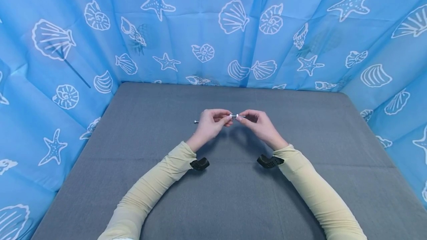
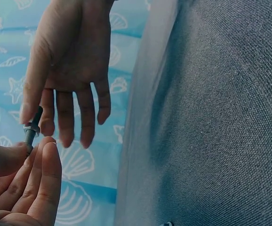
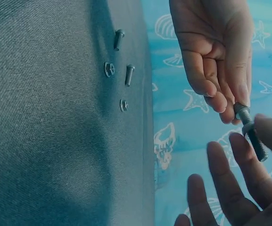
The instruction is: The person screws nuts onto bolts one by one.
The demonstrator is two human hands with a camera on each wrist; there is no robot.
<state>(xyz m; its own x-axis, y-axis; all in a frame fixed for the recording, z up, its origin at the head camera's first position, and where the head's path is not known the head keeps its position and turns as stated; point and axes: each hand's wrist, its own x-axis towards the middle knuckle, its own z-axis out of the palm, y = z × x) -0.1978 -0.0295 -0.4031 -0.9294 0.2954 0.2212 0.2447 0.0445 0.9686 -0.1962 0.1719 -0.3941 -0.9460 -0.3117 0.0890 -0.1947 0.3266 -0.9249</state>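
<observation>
Pinching the bolt [image 3: 258,145] by its head in my left hand [image 1: 210,124] and its nut [image 3: 248,128] in my right hand [image 1: 261,124], I have it over the table [image 1: 233,199] toward twelve o'clock, judging it light, rigid, slick metal, best taken by head and nut flats

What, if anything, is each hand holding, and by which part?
The left hand holds a bolt by its head; the right hand pinches the nut on its shank.
</observation>
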